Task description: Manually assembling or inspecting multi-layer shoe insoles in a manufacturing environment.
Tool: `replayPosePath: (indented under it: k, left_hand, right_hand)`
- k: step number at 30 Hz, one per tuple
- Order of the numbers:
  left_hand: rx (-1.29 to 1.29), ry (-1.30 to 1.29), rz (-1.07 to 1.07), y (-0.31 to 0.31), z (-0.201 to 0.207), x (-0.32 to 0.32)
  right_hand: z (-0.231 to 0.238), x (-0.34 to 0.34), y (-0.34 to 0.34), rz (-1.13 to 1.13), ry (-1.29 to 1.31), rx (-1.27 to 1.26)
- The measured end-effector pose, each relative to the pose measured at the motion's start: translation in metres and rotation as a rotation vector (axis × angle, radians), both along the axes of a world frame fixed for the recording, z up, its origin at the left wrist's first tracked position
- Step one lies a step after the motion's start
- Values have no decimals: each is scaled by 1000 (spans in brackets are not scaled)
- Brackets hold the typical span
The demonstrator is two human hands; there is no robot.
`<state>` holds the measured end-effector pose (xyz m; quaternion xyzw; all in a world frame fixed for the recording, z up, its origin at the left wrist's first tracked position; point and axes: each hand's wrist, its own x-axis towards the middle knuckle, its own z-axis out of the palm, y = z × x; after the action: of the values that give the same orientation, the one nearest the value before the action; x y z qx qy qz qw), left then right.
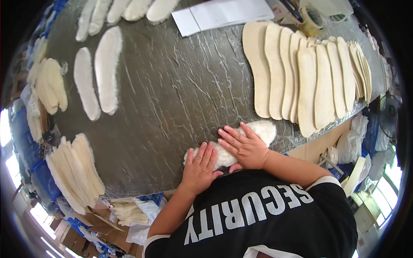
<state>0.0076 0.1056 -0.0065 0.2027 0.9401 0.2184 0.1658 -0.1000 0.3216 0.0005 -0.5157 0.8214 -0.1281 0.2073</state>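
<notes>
The fleecy white insole (223,158), probably light, soft and best lifted by its edges, is covered by flattened left hand (198,170) and right hand (247,149) (neither closed around it).

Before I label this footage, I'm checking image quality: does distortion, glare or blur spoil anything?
In the head view: the dark plastic-covered table bends toward the black rim and catches streaky glare; bright white windows blow out at both sides; the bare left hand, bare right hand and fluffy white insole beneath look fairly sharp; detail near the rim is stretched, hard to identify.
</notes>
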Motion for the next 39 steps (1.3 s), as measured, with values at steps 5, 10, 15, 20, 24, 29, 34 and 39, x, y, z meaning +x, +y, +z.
replayPosePath:
  k: [5,10,15,20,24,29,34,39]
  left_hand:
    - [-17,-32,204,-2,-1,1]
    - [-155,3,315,1,11,-1]
    - [-64,144,353,10,18,-5]
    - [79,36,410,8,35,0]
    - [41,187,676,-49,86,16]
    - [-474,689,1219,-196,188,53]
    - [-956,938,1243,-346,254,108]
    - [-1017,1012,1013,-455,183,110]
  right_hand:
    - [-1,-7,33,-179,43,-66]
    - [-7,-9,39,-198,194,67]
    - [-10,-5,44,-258,175,70]
    - [-39,-4,73,-455,59,-424]
    - [-33,11,83,-498,86,-447]
    - [-32,10,78,-491,84,-429]
    - [-45,10,83,-536,83,-405]
    - [-34,23,87,-611,133,-375]
